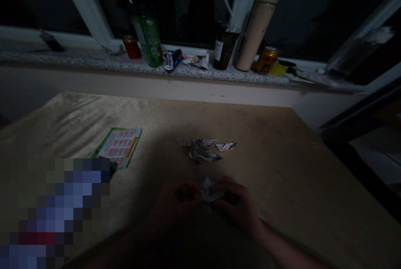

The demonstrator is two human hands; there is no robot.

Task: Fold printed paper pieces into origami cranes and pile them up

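Here, the left hand (179,198) and right hand (234,197) pinch folded paper (208,189) between nearly closed fingers, lower centre.
One corner points toward the frame's top, long axis unclear; upper centre, a dark cup (225,52) holds a straw (228,7).

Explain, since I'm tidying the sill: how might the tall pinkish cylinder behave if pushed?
The cylinder would probably tip, being far taller than its base is wide. Its round side suggests rolling once down. Standing near the front edge of the sill, it might fall off.
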